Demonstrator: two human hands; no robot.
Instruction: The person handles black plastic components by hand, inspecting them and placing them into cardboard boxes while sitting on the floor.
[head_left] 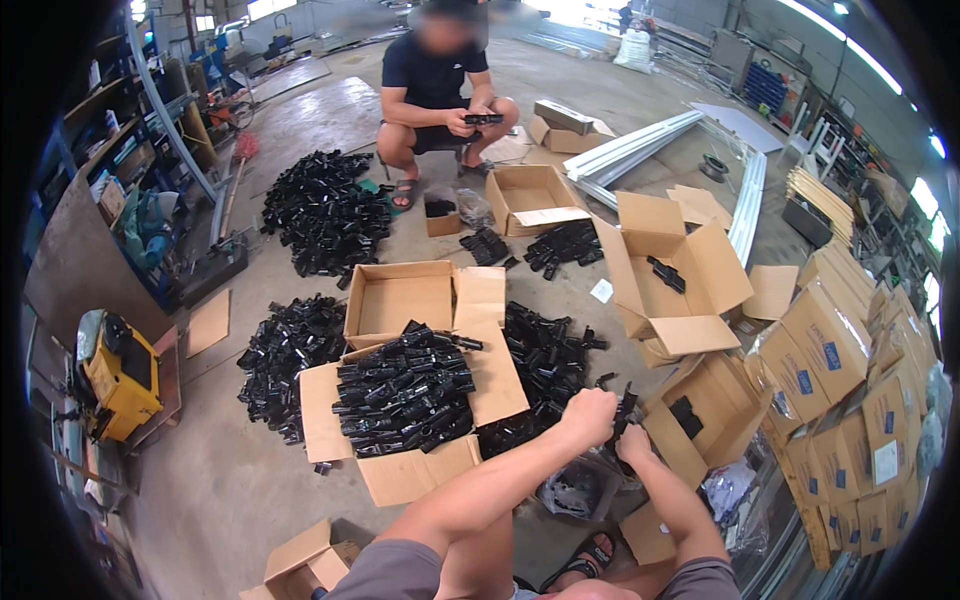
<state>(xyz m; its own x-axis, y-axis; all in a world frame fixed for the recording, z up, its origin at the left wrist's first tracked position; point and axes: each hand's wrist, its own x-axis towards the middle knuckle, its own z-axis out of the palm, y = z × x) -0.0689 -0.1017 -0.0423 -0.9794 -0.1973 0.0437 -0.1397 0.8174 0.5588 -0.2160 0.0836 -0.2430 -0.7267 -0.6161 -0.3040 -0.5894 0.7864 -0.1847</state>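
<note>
So the step in hand, as far as I could judge, was handling one small black part [626,402] between both hands, low over the floor and off to the right of the overfilled box. The right hand [632,445] was curled around the lower end of it. The left hand [590,415] was balled into a fist right beside the top; couldn't tell what, if anything, was inside it. I'd say the move called for a steady right-hand hold and careful left fingers, nothing fancy.

Getting around was the annoying bit. A heaped pile of black parts [405,390] filled the open carton [500,385] to the left, and loose heap [545,345] spilled right behind the hands. A clear plastic bag [575,490] sat just below them, and another open box [725,415] crowded the right, with black stuff inside. Across the floor a co-worker [428,85] squatted holding a black piece [483,119], and stacked cartons [815,345] hemmed in the far right.
</note>
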